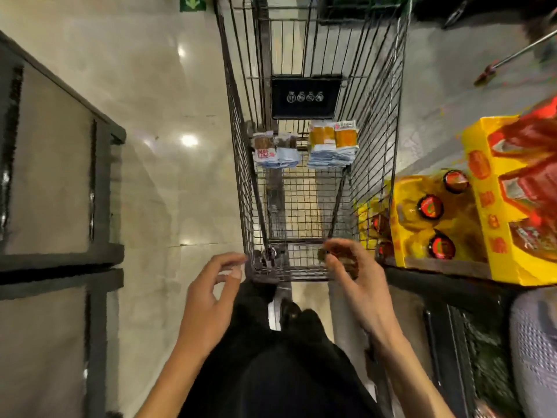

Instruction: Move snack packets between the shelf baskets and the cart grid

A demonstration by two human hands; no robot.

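Left hand (211, 285) loose, empty | right hand (349, 267) pinching brown packet (339, 255) | packet stacks (333, 143) already on cart grid (301, 203) | this one seemingly left to place

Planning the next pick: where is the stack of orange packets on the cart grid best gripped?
Probably grip the orange packets by their pale near edge, fingers coming from above on the person's side: that edge faces the person, the cart wall crowds the right, and the black sign stands behind.
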